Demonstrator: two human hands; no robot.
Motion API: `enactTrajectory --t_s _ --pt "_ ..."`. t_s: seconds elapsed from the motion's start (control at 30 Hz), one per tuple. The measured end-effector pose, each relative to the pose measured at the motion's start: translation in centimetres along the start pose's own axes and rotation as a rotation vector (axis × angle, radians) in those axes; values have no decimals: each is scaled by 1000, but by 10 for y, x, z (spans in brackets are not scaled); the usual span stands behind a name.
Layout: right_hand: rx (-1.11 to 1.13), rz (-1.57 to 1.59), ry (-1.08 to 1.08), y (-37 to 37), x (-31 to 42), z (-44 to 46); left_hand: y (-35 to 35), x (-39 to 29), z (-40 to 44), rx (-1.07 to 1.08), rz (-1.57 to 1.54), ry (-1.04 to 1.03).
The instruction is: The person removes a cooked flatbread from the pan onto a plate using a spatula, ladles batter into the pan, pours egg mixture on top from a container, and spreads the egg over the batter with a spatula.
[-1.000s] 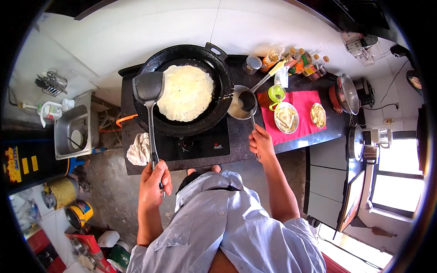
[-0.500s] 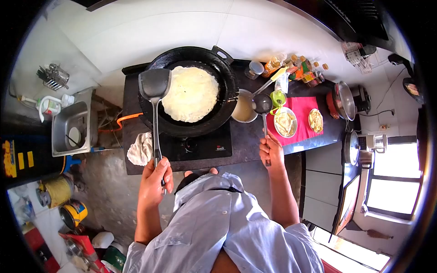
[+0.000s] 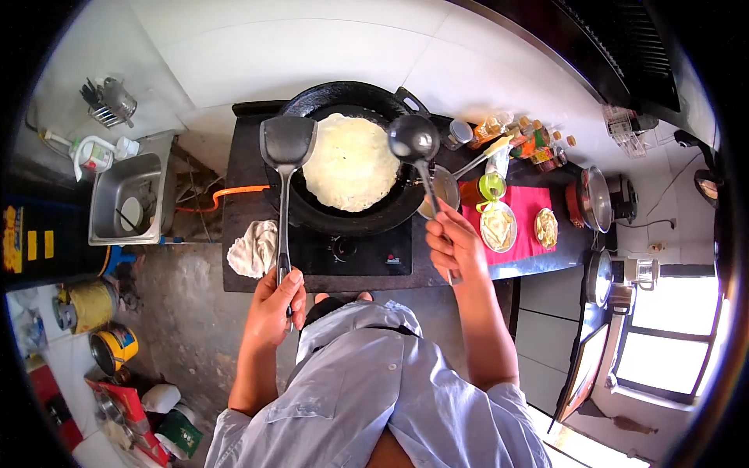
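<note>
My left hand (image 3: 279, 303) is closed around the handle of a black spatula (image 3: 288, 142), whose flat blade is over the left rim of a big black wok (image 3: 341, 224). A pale round pancake (image 3: 351, 162) lies flat in the wok. In my right hand (image 3: 459, 243) is a black ladle (image 3: 413, 139), its bowl over the wok's right side with a little pale liquid showing in it. The pot of pale batter (image 3: 445, 188) stands right of the wok, partly hidden by the ladle handle and my hand.
On a red cloth (image 3: 528, 204) sit a bowl of folded pancake pieces (image 3: 498, 226) and a smaller dish of food (image 3: 546, 228). Bottles (image 3: 538, 144) line the wall. A crumpled rag (image 3: 253, 249) lies beside the cooktop (image 3: 351, 257); a sink (image 3: 133, 195) is at left.
My right hand has raised the ladle from beside the batter pot and carried it left over the wok. The spatula stays above the wok's left rim. The view has shifted slightly.
</note>
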State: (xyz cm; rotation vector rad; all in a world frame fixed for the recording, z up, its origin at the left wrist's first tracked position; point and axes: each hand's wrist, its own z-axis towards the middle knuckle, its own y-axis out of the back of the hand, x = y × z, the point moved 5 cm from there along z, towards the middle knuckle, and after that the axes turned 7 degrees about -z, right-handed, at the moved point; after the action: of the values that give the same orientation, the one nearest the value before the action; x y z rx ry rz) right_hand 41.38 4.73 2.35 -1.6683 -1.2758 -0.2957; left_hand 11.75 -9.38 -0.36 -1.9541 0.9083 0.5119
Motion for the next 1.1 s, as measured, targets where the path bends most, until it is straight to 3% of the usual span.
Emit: enactTrajectory --t_s 0.33,1.1 --pt "-65 -421 22 -33 -37 61 13 0 -1 -3 21 31" --pt "-62 -345 66 -38 -40 55 17 -11 -1 30 51 44"
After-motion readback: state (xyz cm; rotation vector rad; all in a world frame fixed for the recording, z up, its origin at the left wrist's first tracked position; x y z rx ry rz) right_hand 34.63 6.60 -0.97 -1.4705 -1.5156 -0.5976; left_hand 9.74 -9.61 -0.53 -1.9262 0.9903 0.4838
